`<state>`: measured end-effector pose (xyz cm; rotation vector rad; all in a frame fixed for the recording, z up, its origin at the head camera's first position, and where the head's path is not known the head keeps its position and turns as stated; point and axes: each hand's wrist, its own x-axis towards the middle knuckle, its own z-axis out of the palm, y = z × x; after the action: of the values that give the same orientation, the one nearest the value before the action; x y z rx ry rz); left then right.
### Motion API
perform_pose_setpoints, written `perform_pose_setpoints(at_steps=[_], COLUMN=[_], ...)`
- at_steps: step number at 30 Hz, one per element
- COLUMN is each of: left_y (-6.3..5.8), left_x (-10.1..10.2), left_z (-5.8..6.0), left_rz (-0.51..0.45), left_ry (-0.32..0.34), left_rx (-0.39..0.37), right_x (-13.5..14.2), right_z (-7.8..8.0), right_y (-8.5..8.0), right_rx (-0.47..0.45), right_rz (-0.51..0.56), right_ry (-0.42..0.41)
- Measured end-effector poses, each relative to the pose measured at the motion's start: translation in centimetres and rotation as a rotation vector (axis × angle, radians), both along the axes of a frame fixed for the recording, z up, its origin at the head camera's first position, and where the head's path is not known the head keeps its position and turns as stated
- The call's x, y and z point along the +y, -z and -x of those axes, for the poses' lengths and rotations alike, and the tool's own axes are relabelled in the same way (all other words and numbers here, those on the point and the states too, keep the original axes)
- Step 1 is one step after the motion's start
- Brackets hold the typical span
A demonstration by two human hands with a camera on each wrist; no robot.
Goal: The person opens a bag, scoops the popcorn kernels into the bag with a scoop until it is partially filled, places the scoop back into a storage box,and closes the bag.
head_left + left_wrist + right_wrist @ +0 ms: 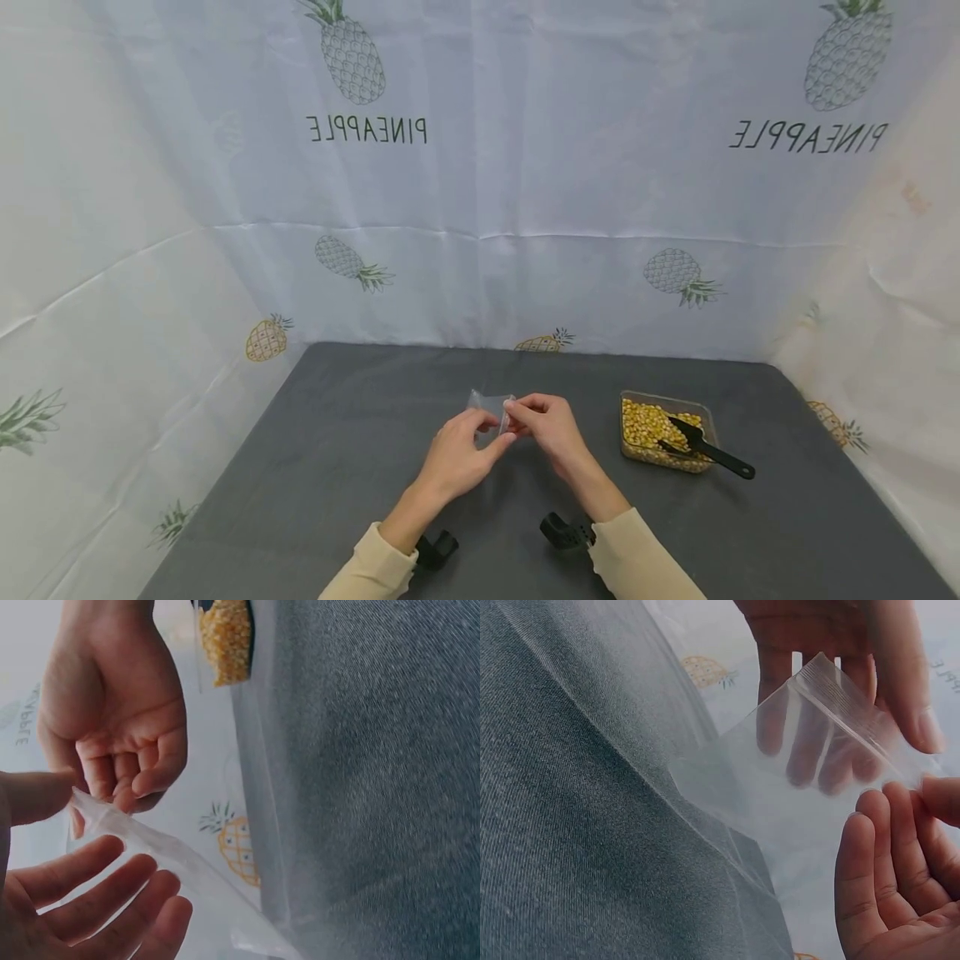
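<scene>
A clear plastic zip bag [489, 403] is held up between the two hands above the dark table. With thumb and fingertips my right hand [551, 429] pinches one corner at the zip end. My left hand [456, 457] holds the same end, its thumb on one side and its fingers spread behind the film. In the right wrist view the ridged zip strip of the bag [735, 769] runs along its upper edge, and nothing shows inside. The left wrist view catches the bag [199, 874] nearly edge-on; whether its mouth is parted I cannot tell.
To the right stands a clear rectangular container [628, 450] of yellow corn kernels [647, 423]. A black scoop [723, 460] rests in it, handle sticking out over the near right side. Pineapple-print curtains [480, 183] enclose the back and sides of the grey table [330, 467].
</scene>
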<state>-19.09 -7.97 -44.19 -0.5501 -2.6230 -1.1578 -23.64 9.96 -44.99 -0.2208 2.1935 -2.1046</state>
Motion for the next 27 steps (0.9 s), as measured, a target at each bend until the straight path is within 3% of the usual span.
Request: perform_pose_setpoints(at_steps=[10,19,27], left_y=[0.5,0.6,0.4], left_x=[0.7,1.3,1.9], left_z=[0.4,0.5,0.7], left_rz=[-0.058,-0.023,-0.048], left_ry=[0.046,0.041,0.048], left_rx=[0.001,0.079,0.032], right_x=[0.9,1.5,1.8], right_z=[-0.3,-0.6,-0.7], right_y=[0.2,0.0,-0.4], right_rx=[0.001,0.0,-0.042], right_rz=[0.013,0.044,0.053], right_ry=[-0.01,-0.048,-0.029])
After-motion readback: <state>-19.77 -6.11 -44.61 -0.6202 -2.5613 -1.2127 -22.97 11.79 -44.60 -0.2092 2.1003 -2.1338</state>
